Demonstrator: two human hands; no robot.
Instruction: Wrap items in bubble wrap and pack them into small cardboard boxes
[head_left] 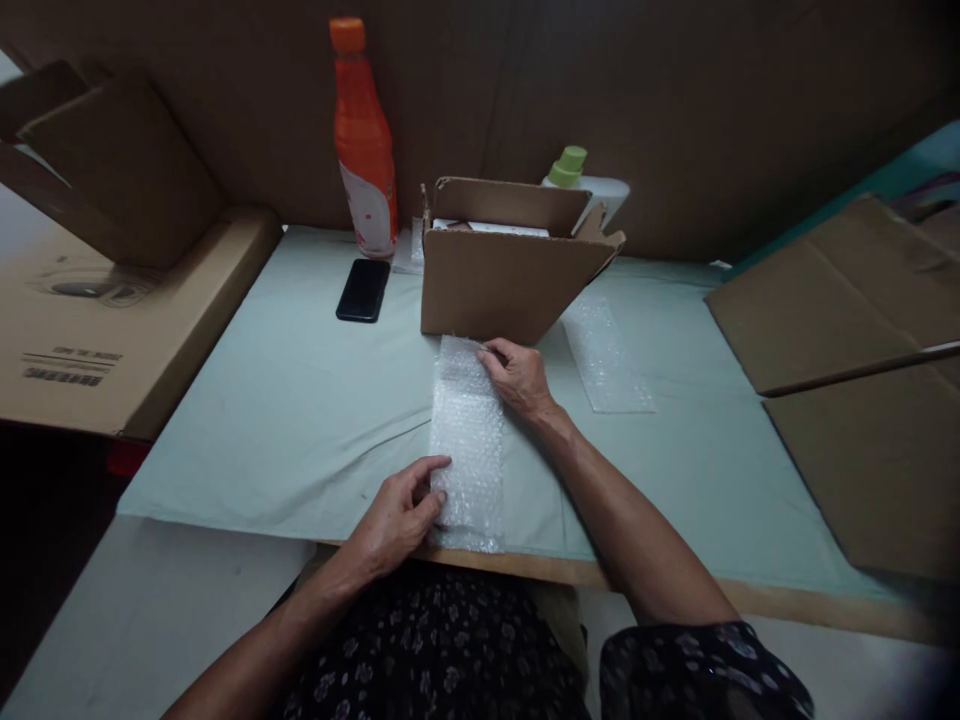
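A narrow strip of bubble wrap (469, 430) lies lengthwise in front of me, its near end reaching the table's front edge. My right hand (521, 375) pinches its upper right corner between thumb and fingers. At the strip's lower left edge, my left hand (401, 510) grips it lightly, index finger and thumb over the edge; the other fingers are partly hidden. Just beyond the strip stands an open cardboard box (499, 285) with flaps up and something white inside. A second bubble wrap piece (609, 355) lies flat to the right of my right hand.
A black phone (363, 290) lies beside a tall orange bottle (365, 140) at the back left. Behind the box is a white bottle with a green cap (570, 165). Large cartons (150, 330) flank the pale green cloth (285, 400) on the left, cardboard flaps (840, 300) on the right.
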